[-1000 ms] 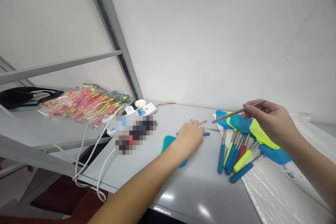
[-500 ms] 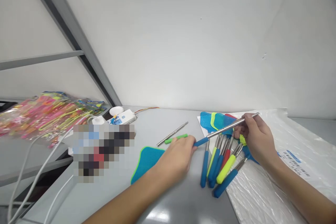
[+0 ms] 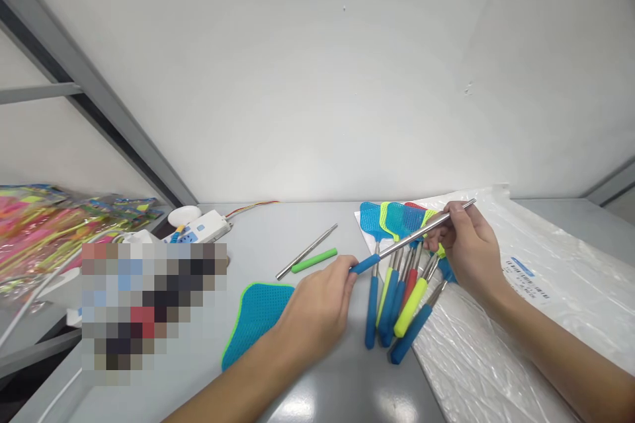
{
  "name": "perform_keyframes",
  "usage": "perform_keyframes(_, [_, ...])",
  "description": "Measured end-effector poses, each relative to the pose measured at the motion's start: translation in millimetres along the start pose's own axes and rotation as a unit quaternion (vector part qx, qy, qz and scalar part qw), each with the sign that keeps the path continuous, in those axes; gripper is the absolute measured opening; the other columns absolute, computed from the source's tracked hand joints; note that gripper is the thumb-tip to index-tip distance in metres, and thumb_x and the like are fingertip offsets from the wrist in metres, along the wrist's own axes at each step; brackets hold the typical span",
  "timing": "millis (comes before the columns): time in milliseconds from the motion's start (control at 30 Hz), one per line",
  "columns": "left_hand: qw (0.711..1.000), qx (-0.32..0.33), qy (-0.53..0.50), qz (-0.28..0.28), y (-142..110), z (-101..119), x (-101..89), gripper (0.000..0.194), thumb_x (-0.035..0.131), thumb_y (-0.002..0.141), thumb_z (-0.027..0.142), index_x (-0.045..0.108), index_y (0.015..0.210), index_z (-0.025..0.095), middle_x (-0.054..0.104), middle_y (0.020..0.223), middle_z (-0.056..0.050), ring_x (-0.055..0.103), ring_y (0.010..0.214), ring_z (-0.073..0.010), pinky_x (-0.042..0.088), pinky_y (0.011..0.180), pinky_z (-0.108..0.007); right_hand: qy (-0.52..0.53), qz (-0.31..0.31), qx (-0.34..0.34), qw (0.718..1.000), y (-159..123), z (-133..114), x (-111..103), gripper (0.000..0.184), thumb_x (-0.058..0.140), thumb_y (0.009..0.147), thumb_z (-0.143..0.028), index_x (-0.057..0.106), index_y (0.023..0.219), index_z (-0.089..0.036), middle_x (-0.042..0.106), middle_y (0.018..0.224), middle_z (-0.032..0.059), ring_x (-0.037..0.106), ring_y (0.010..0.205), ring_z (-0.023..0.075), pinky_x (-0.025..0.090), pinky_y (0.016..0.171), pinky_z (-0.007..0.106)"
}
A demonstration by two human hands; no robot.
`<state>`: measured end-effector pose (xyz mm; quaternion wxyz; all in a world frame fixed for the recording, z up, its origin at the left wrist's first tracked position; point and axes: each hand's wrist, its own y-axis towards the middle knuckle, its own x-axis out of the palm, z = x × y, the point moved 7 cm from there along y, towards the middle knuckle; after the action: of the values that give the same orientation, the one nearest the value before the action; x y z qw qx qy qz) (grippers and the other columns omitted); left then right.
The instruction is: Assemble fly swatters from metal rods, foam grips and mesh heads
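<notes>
My left hand (image 3: 322, 301) is closed round the blue grip of a metal rod (image 3: 414, 235). My right hand (image 3: 469, 244) pinches the same rod near its far end, so it slants up to the right between both hands. Under it lie several fly swatters (image 3: 399, 307) with blue, yellow and red handles and mesh heads. Left of them are a loose metal rod (image 3: 306, 251) and a green handle grip (image 3: 314, 260). A blue mesh swatter head (image 3: 260, 310) with a green rim lies partly behind my left forearm.
A white plastic bag (image 3: 466, 357) with a barcode label spreads under the right side. A white power strip (image 3: 201, 230) with cables stands at the back left, near a blurred-out patch. Plastic-wrapped colourful goods (image 3: 59, 238) lie at far left. A wall rises behind the table.
The view has turned to the right, so things sit further left in the picture. Both hands still hold the rod at much the same slant.
</notes>
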<state>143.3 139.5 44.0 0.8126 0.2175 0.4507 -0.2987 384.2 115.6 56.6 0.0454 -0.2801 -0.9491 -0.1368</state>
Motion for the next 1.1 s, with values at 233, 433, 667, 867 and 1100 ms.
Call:
perform_keyframes(233, [1.000,-0.005,-0.008,-0.001,1,3,-4.1,0.025,0.025,0.102,0.032,0.045,0.116,0.025,0.064,0.092,-0.001,0.061,0.078,-0.0196,0.040,0.066,-0.030,-0.016,-0.004,0.012,1.000,-6,0,3,0.023,0.050,0.092,-0.052,0.048,0.088,-0.029,0.055,0.061,-0.0046,0.056,0.052,0.0162,0.051,0.058,0.033])
perform_keyframes(433, [1.000,0.006,0.000,-0.015,3,4,-2.9,0.026,0.028,0.102,0.036,0.051,0.111,0.026,0.064,0.092,0.000,0.061,0.083,-0.0201,0.040,0.069,-0.030,-0.013,-0.003,0.008,1.000,-9,-1,4,0.023,0.049,0.092,-0.051,0.047,0.087,-0.029,0.055,0.062,-0.0043,0.059,0.054,0.0174,0.050,0.056,0.033])
perform_keyframes(667, [1.000,0.006,-0.009,-0.027,4,4,0.6,0.029,0.025,0.102,0.037,0.052,0.104,0.025,0.062,0.082,0.002,0.058,0.074,-0.0183,0.036,0.063,-0.028,-0.005,0.003,-0.005,1.000,-13,-4,7,0.025,0.049,0.092,-0.053,0.047,0.088,-0.028,0.055,0.060,-0.0057,0.056,0.049,0.0142,0.046,0.051,0.029])
perform_keyframes(867, [0.999,0.015,-0.027,-0.035,0,11,4.4,0.030,0.025,0.102,0.035,0.052,0.101,0.025,0.062,0.077,0.002,0.058,0.069,-0.0173,0.035,0.060,-0.026,-0.014,-0.136,0.060,0.989,-34,0,35,0.026,0.054,0.091,-0.051,0.049,0.092,-0.026,0.057,0.055,-0.0055,0.058,0.052,0.0157,0.048,0.058,0.030])
perform_keyframes(1100, [0.999,0.034,-0.041,-0.006,-7,24,2.5,0.030,0.024,0.102,0.032,0.052,0.095,0.023,0.065,0.076,-0.001,0.063,0.069,-0.0175,0.040,0.060,-0.025,0.061,-0.232,0.109,0.965,-47,-1,50,0.021,0.060,0.090,-0.040,0.048,0.085,-0.024,0.052,0.053,-0.0075,0.044,0.045,0.0090,0.039,0.048,0.023])
